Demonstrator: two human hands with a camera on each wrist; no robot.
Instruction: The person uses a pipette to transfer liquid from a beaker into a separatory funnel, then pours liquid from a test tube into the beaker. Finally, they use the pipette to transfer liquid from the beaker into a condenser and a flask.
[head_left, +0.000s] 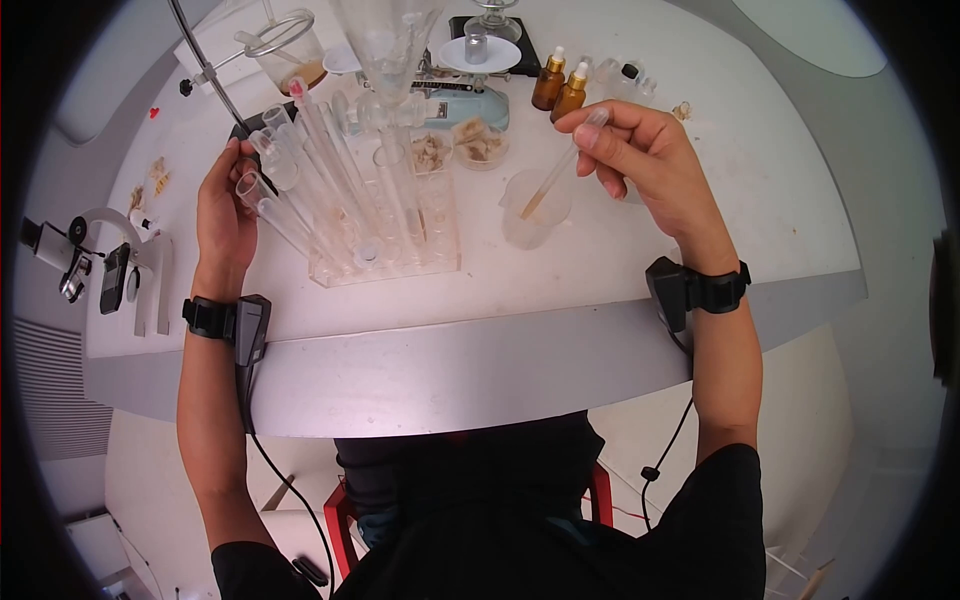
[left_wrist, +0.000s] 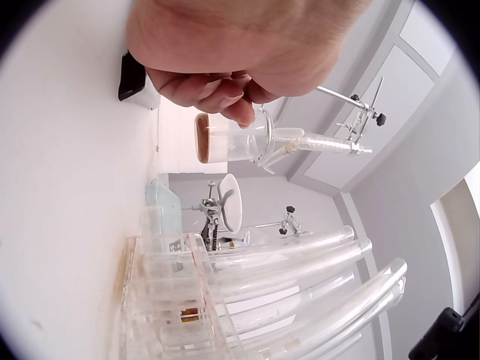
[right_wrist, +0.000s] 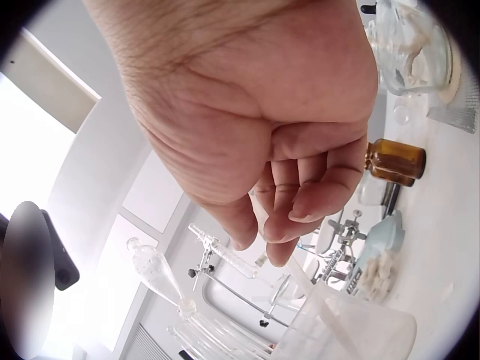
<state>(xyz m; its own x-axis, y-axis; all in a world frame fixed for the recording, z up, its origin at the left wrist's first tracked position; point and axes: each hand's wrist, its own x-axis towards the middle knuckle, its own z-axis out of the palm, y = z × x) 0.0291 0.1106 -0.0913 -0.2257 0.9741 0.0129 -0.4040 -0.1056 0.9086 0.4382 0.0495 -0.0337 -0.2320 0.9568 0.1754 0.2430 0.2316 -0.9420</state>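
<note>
My right hand pinches a slim translucent tube like a dropper between thumb and fingers. Its brownish lower part slants down into a clear plastic beaker. In the right wrist view, the same tube reaches past the rim of the beaker. On the other side, my left hand has its fingers curled at the metal stand rod, partly hiding it. Just right of that hand stands a clear rack of leaning test tubes; one tube has a pink top.
Behind the rack are a pale blue balance and a ringed beaker with brown contents. Small dishes hold beige pieces. Brown dropper bottles stand beyond my right hand. A microscope is at far left.
</note>
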